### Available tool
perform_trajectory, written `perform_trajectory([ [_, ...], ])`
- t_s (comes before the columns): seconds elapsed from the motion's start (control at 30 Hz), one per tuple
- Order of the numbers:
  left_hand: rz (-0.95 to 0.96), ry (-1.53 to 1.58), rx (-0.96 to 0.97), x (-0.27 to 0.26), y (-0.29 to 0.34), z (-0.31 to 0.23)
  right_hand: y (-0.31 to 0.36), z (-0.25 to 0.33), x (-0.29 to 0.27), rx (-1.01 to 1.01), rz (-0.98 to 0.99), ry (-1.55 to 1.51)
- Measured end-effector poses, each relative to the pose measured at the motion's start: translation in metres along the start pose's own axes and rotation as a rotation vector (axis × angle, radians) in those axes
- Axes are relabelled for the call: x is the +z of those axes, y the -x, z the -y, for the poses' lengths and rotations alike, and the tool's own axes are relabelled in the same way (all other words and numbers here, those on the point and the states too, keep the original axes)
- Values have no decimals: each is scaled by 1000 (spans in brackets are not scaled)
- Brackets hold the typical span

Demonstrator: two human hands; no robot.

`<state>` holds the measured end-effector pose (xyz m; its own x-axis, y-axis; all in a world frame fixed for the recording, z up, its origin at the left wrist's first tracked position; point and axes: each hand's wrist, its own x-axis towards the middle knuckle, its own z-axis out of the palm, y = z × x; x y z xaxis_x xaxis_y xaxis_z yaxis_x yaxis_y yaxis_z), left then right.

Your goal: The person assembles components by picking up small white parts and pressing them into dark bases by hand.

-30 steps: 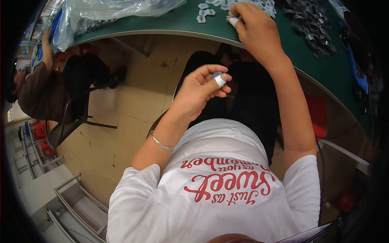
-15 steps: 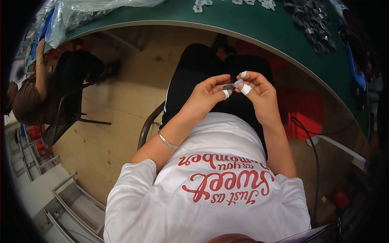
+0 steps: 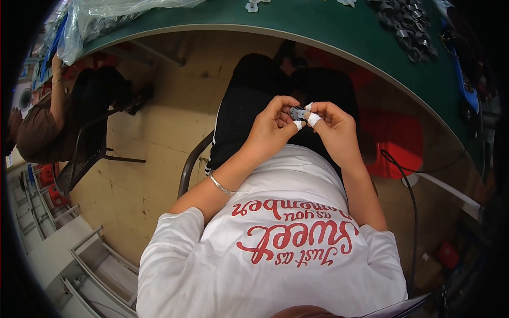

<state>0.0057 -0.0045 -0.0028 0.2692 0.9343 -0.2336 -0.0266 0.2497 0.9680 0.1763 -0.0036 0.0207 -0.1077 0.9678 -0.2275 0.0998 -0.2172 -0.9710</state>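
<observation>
Dark part (image 3: 294, 113), green table (image 3: 297, 15), tan floor (image 3: 164, 106)

the left hand (image 3: 269, 127) grips a dark round part (image 3: 294, 112) between thumb and fingers above the lap, while the right hand (image 3: 336, 127), its thumb and a finger wrapped in white tape (image 3: 314, 119), holds a small pale piece (image 3: 303, 114) against it. a silvery bracelet (image 3: 220, 185) circles the left wrist, and a white t-shirt (image 3: 270, 286) with red lettering fills the near side. beyond the knees curves a green table (image 3: 328, 24), with a clear plastic bag (image 3: 95, 24) at far left, a few pale pieces (image 3: 252, 7) farther right and a heap of dark ring-like parts (image 3: 411, 29) at far right. on the left, another person (image 3: 40, 138) sits on a dark chair (image 3: 74, 161).
</observation>
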Motion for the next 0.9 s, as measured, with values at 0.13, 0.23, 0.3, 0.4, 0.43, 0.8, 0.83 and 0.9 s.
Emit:
perform_trajectory([
  [0.13,-27,19,49,4,2,2,1,-5,7,-24,-44,13],
  [0.23,-31,68,24,7,3,3,-1,-7,9,-29,-104,72],
  [0.3,-33,108,-16,8,3,4,-2,-8,10,-21,-129,79],
  [0.4,-34,140,-22,9,3,4,-3,-11,11,-25,-137,43],
  [0.43,-45,140,-18,10,3,5,-3,-12,12,-24,-136,43],
  [0.8,-28,142,-28,3,-1,13,-12,-20,6,100,3,-44],
  [0.83,-30,251,-92,2,0,11,-12,-21,5,101,2,-45],
  [0.9,-31,358,-158,1,0,7,-12,-23,3,125,74,-65],
])
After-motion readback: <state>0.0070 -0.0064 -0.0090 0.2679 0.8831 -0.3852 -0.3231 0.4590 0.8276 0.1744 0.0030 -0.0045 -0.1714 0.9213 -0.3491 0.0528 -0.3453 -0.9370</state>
